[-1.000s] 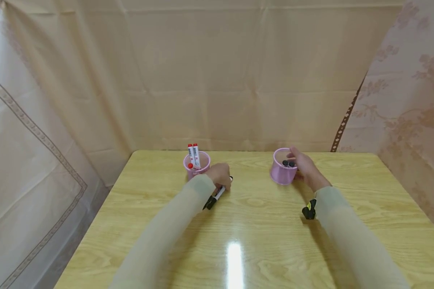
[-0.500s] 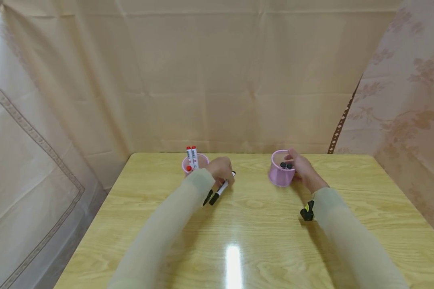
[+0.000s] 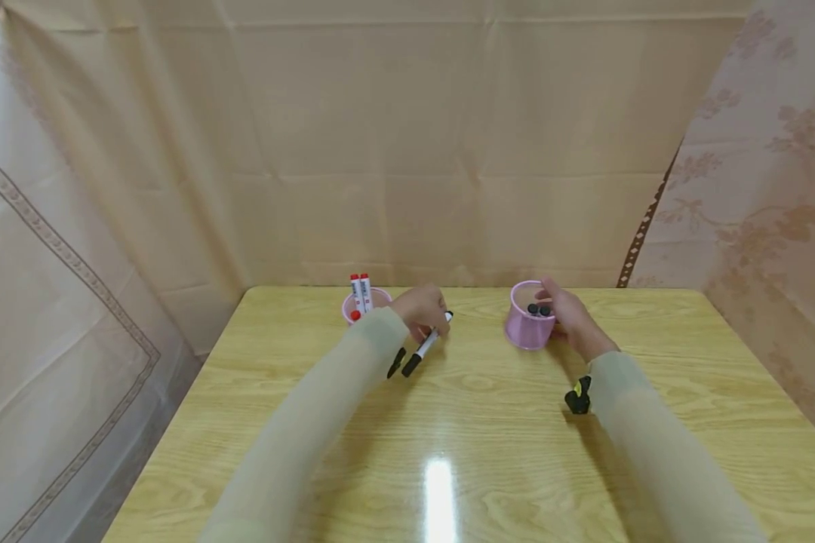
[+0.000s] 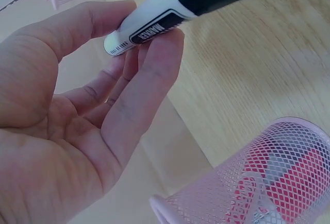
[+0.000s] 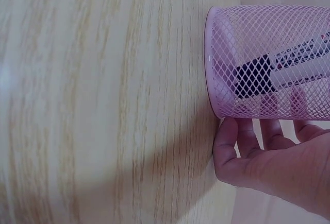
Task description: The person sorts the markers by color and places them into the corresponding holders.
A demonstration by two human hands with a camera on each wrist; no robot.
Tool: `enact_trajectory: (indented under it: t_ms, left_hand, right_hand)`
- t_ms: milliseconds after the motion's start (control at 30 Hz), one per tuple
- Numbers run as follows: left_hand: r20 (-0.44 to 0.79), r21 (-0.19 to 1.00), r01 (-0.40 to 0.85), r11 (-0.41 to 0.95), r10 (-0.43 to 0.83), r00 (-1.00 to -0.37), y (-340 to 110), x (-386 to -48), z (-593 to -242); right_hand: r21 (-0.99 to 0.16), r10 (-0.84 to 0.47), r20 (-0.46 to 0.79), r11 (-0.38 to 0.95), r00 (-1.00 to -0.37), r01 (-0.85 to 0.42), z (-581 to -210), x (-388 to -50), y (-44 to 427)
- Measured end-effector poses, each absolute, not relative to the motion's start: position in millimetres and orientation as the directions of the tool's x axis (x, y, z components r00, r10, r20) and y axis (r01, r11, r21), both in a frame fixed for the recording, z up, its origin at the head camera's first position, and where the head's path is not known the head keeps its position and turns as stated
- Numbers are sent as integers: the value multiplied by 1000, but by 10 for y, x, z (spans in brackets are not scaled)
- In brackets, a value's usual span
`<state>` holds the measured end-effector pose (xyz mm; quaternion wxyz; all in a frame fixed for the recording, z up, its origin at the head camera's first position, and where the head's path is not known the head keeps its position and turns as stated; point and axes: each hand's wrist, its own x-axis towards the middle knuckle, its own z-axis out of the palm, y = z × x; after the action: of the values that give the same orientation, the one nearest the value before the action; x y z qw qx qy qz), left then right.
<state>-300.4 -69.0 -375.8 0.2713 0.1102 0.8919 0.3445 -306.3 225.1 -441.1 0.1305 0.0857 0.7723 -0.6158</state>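
Observation:
My left hand [image 3: 421, 308] pinches a white marker [image 4: 154, 26] between thumb and fingers, its black cap slanting down toward the near side. The marker is above the table, between two pink mesh pen cups. Close to that hand, the left pen cup [image 4: 206, 195] holds several red-capped markers [image 3: 362, 292], partly hidden by the wrist. On the right stands the other pen cup [image 3: 528, 332], upright, with black-capped markers [image 5: 299, 67] inside. My right hand [image 3: 573, 317] grips this cup from its right side, some fingers showing through the mesh in the right wrist view.
Both cups stand toward the back of a wood-grain table [image 3: 496, 437]. Beige cloth [image 3: 380, 151] hangs behind the table, with patterned cloth at both sides. A small black device [image 3: 577, 396] is strapped at the right wrist.
The left hand has lifted the marker a little and moved it right and away from me, toward the right cup. My right hand stays at its cup.

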Motion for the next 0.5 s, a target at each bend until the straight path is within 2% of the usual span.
enact_trajectory:
  t_ms: [500]
  left_hand:
    - [-349,727,43,685,424,-836,-708,-3032,-3641]
  right_hand:
    - [-925,-19,-309,237,-951,295,-4433,-3083,2259]
